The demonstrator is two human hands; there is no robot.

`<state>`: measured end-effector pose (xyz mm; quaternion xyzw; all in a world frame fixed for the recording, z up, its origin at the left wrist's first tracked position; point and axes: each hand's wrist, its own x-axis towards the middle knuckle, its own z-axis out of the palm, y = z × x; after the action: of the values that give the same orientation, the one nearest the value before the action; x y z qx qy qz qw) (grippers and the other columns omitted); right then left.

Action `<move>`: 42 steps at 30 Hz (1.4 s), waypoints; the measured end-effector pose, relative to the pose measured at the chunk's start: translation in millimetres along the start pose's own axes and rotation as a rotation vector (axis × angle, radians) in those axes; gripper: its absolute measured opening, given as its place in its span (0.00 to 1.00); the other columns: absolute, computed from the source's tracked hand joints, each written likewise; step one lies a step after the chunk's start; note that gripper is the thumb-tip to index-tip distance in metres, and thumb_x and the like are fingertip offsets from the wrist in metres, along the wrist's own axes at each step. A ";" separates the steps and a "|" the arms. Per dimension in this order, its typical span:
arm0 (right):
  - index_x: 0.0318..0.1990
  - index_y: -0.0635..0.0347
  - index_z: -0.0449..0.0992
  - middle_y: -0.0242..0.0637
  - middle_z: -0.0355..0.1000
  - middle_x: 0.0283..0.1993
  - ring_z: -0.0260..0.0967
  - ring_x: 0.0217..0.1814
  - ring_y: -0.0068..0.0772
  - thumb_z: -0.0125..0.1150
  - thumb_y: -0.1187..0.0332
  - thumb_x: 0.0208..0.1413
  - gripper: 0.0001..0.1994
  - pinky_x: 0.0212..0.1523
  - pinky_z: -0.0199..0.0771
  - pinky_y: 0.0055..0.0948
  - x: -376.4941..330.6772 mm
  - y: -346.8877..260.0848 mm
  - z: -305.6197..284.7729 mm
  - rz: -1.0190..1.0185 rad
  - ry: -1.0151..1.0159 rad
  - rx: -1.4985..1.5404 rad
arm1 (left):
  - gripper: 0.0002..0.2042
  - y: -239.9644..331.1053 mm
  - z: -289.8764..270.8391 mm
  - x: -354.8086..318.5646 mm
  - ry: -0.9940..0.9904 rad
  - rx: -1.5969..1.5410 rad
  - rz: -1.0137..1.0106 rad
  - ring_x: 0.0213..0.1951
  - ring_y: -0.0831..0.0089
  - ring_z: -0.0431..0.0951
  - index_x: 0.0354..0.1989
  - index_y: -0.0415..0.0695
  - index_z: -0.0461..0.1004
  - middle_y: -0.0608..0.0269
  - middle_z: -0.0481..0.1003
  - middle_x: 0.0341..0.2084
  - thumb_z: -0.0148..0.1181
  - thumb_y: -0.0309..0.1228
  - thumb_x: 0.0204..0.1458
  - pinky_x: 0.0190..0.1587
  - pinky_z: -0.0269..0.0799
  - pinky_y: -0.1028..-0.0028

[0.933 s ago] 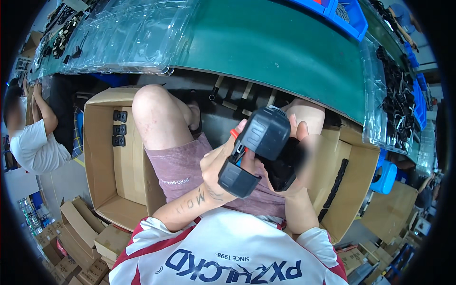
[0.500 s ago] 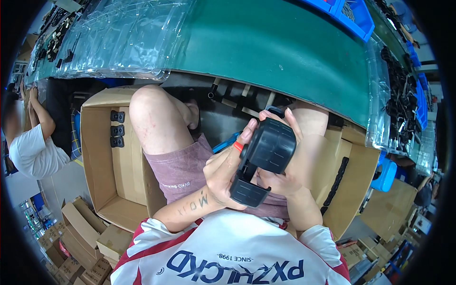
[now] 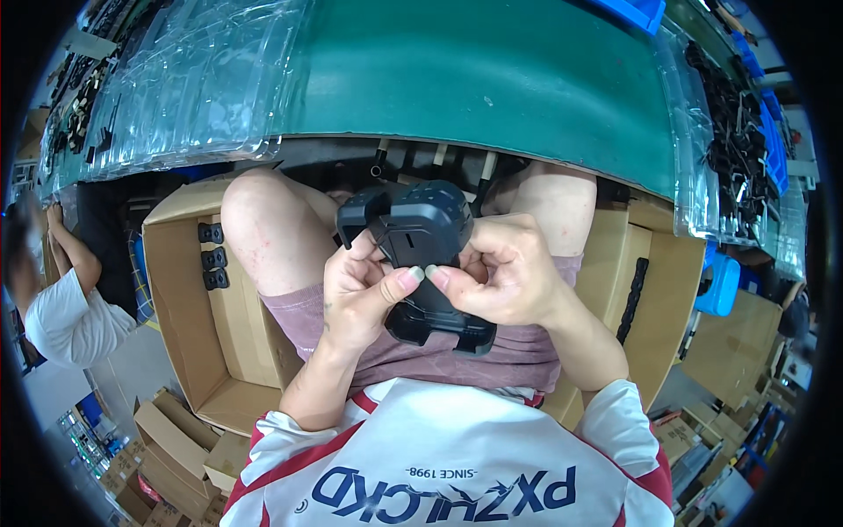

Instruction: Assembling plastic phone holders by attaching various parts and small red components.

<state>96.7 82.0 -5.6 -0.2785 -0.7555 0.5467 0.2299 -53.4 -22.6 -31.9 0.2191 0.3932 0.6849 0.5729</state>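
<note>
Between my knees I hold a black plastic phone holder (image 3: 426, 228) with both hands. Wide curved jaws form its far and near ends, and a narrow slot marks its middle block. My left hand (image 3: 360, 299) grips it from the left, fingers curled behind and thumb on the central part. From the other side my right hand (image 3: 514, 272) does the same, its thumb tip close beside the left one. The curled fingers partly hide the holder's underside.
Ahead lies a green work table (image 3: 483, 79) with clear plastic trays (image 3: 202, 70) on its left. Open cardboard boxes flank my legs: black parts (image 3: 213, 256) lie in the left box (image 3: 189, 351), a black strip (image 3: 634, 299) in the right one. Far left, a person (image 3: 75, 307) sits.
The phone holder has turned and shifted left, its slotted middle now facing up. Both thumbs have come together on its middle. A red bit and blue strip near my left hand no longer show.
</note>
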 end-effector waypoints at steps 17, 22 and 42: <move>0.31 0.63 0.71 0.38 0.72 0.34 0.66 0.32 0.30 0.66 0.76 0.39 0.11 0.38 0.66 0.25 0.8 11.9 20.0 -0.182 0.389 0.306 | 0.15 4.6 15.9 9.0 -0.002 0.337 0.143 0.35 0.75 0.71 0.44 0.38 0.71 0.59 0.71 0.36 0.57 0.17 0.45 0.40 0.67 0.80; 0.36 0.64 0.72 0.42 0.72 0.41 0.69 0.42 0.35 0.65 0.77 0.39 0.13 0.45 0.68 0.30 3.2 10.7 32.3 -0.369 0.461 0.427 | 0.16 -17.9 28.8 21.3 -0.031 0.276 0.445 0.44 0.70 0.70 0.43 0.39 0.71 0.57 0.67 0.43 0.56 0.16 0.43 0.48 0.66 0.74; 0.67 0.64 0.46 0.53 0.54 0.64 0.60 0.58 0.42 0.56 0.72 0.51 0.36 0.57 0.62 0.35 4.2 8.4 29.4 0.140 0.199 0.689 | 0.41 -7.5 16.2 8.3 -0.163 0.048 0.045 0.31 0.68 0.73 0.67 0.46 0.40 0.51 0.67 0.44 0.53 0.17 0.43 0.33 0.72 0.76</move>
<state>75.9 66.4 -22.1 -0.2876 -0.4800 0.7537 0.3447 -38.7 -9.7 -29.5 0.2966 0.3566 0.6680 0.5819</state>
